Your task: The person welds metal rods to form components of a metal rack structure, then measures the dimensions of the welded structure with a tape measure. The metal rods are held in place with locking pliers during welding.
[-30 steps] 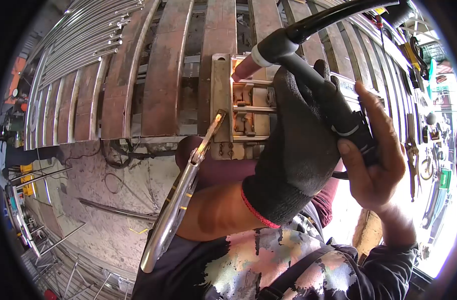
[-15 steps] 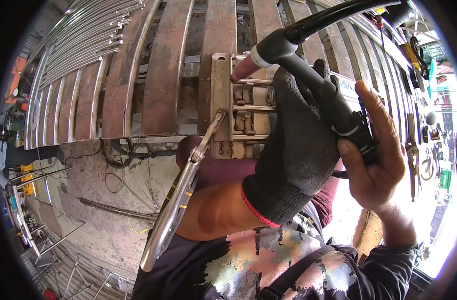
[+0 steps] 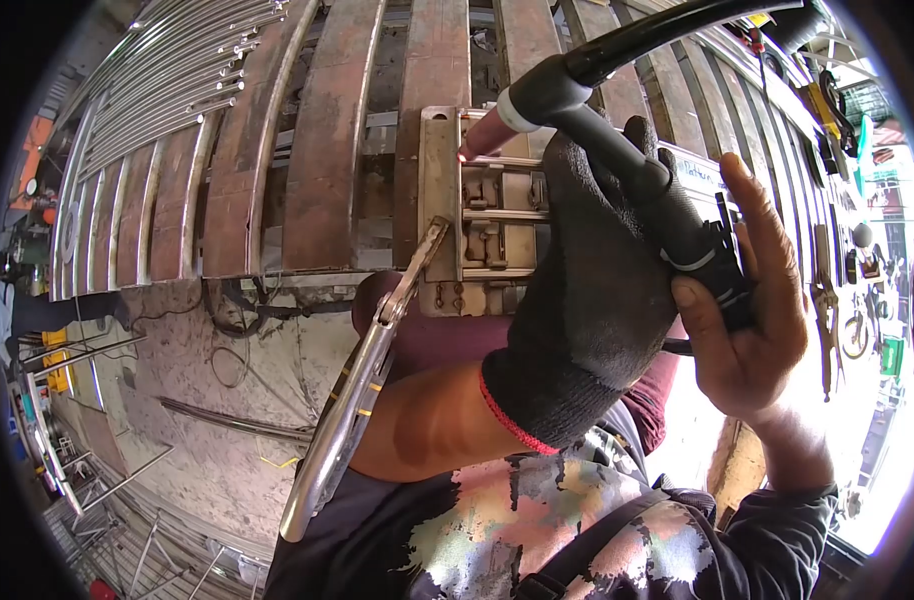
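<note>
A slatted table (image 3: 327, 130) carries a metal jig (image 3: 477, 210), clamped by locking pliers (image 3: 367, 370) at its near edge. The gloved left hand (image 3: 587, 300) steadies the torch (image 3: 617, 150) from beneath; the bare right hand (image 3: 747, 310) has its grip clenched on the handle. The pink nozzle (image 3: 489, 132) seems to touch the jig's top rod. A wobble could drag the tip off the joint; the bare hand risks burns.

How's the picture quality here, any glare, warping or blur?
Head view: strong fisheye bends the table slats with black corners; daylight blows out the lower right beside the right hand; the gloved left hand and torch stay sharp.
</note>
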`<state>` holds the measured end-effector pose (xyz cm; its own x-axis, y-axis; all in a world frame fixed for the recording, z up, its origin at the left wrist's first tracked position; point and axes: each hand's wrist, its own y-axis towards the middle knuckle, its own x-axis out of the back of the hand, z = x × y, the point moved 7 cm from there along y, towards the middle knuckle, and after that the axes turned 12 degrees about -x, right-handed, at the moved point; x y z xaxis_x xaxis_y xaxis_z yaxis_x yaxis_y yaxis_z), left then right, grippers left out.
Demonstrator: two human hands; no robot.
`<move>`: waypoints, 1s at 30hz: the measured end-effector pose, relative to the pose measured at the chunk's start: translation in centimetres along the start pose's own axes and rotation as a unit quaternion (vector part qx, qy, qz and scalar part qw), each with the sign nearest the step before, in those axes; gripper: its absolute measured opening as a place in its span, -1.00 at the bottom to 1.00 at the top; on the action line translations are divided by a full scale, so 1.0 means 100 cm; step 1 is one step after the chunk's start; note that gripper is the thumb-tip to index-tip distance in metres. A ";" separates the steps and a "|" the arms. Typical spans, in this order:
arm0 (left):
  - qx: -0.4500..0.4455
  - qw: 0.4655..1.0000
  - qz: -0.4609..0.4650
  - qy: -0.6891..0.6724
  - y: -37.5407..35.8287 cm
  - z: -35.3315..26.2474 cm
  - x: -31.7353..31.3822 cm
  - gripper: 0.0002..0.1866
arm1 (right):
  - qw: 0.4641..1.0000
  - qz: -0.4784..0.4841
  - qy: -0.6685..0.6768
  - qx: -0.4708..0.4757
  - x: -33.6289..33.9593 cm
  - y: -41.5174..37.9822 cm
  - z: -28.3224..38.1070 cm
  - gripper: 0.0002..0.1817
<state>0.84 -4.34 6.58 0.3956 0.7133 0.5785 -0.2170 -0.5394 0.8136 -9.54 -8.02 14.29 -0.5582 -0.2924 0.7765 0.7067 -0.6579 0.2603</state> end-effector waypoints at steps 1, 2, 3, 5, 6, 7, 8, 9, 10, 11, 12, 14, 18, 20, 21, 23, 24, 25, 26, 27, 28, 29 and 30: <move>-0.004 1.000 -0.016 0.002 0.000 0.000 0.001 -0.50 | 1.000 0.002 -0.005 0.003 0.000 -0.001 -0.001 -0.24; -0.006 1.000 -0.029 0.009 0.000 0.000 0.000 -0.50 | 1.000 0.007 -0.012 0.002 0.000 -0.001 -0.001 -0.24; -0.007 0.999 -0.035 0.014 0.000 -0.001 -0.002 -0.49 | 1.000 0.011 -0.020 0.001 0.000 -0.001 -0.001 -0.24; 0.000 1.000 -0.019 0.024 -0.001 0.000 -0.009 -0.49 | 0.999 0.022 -0.035 -0.007 0.001 0.000 0.001 -0.24; 0.004 1.000 -0.002 0.031 -0.002 0.001 -0.012 -0.49 | 0.999 0.027 -0.042 -0.010 0.002 0.000 0.002 -0.24; 0.013 0.999 0.038 0.020 0.004 0.000 -0.006 -0.48 | 0.999 0.028 -0.045 -0.012 0.002 0.001 0.004 -0.25; 0.022 0.997 0.078 0.010 0.011 -0.001 0.002 -0.48 | 0.999 0.027 -0.045 -0.012 0.002 0.001 0.004 -0.25; 0.031 0.992 0.118 0.000 0.018 -0.002 0.010 -0.48 | 0.999 0.027 -0.046 -0.012 0.001 0.001 0.004 -0.25; 0.040 0.987 0.158 -0.011 0.022 -0.003 0.016 -0.47 | 0.999 0.024 -0.044 -0.011 0.001 0.001 0.004 -0.25; 0.039 0.991 0.129 -0.016 0.021 -0.003 0.013 -0.48 | 0.999 0.023 -0.044 -0.010 0.001 0.001 0.005 -0.25; 0.036 0.994 0.100 -0.022 0.019 -0.002 0.010 -0.48 | 0.999 0.022 -0.045 -0.009 0.001 0.001 0.005 -0.25; 0.016 0.999 -0.035 -0.022 0.003 0.004 -0.011 -0.50 | 0.998 0.023 -0.053 -0.007 0.001 0.001 0.006 -0.25; 0.028 0.998 0.040 -0.033 0.005 0.005 -0.003 -0.51 | 0.996 0.032 -0.079 -0.009 0.002 0.003 0.011 -0.27; 0.069 0.988 0.119 -0.073 0.017 0.001 0.013 -0.49 | 0.996 0.043 -0.082 -0.014 0.003 0.003 0.013 -0.28; 0.091 0.981 0.140 -0.096 0.018 0.001 0.015 -0.49 | 0.995 0.051 -0.081 -0.017 0.003 0.004 0.014 -0.29; 0.140 0.970 0.110 -0.164 0.016 0.006 0.016 -0.48 | 0.995 0.068 -0.073 -0.023 0.002 0.005 0.014 -0.30; 0.163 0.962 0.095 -0.197 0.014 0.008 0.015 -0.48 | 0.995 0.074 -0.069 -0.025 0.001 0.005 0.013 -0.30; 0.187 0.952 0.079 -0.231 0.013 0.010 0.015 -0.47 | 0.994 0.076 -0.068 -0.025 0.001 0.005 0.013 -0.30; 0.209 0.940 0.064 -0.263 0.011 0.012 0.014 -0.47 | 0.996 0.063 -0.065 -0.021 0.002 0.004 0.012 -0.29; 0.192 0.950 0.033 -0.242 0.011 0.012 0.014 -0.47 | 0.997 0.051 -0.062 -0.017 0.002 0.004 0.012 -0.29; 0.176 0.960 0.002 -0.219 0.010 0.013 0.014 -0.47 | 0.998 0.025 -0.058 -0.008 0.002 0.002 0.009 -0.29; 0.118 0.982 -0.043 -0.141 0.007 0.013 0.003 -0.48 | 0.998 0.013 -0.056 -0.003 0.002 0.001 0.008 -0.28; 0.059 0.992 -0.088 -0.061 0.002 0.010 -0.009 -0.48 | 0.999 0.001 -0.055 0.002 0.002 0.000 0.007 -0.28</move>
<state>1.34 -5.58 6.12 0.5245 0.7459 0.4104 -0.0313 -0.4648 0.8848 -9.29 -7.58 14.85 -0.5058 -0.2166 0.8350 0.7104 -0.6538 0.2607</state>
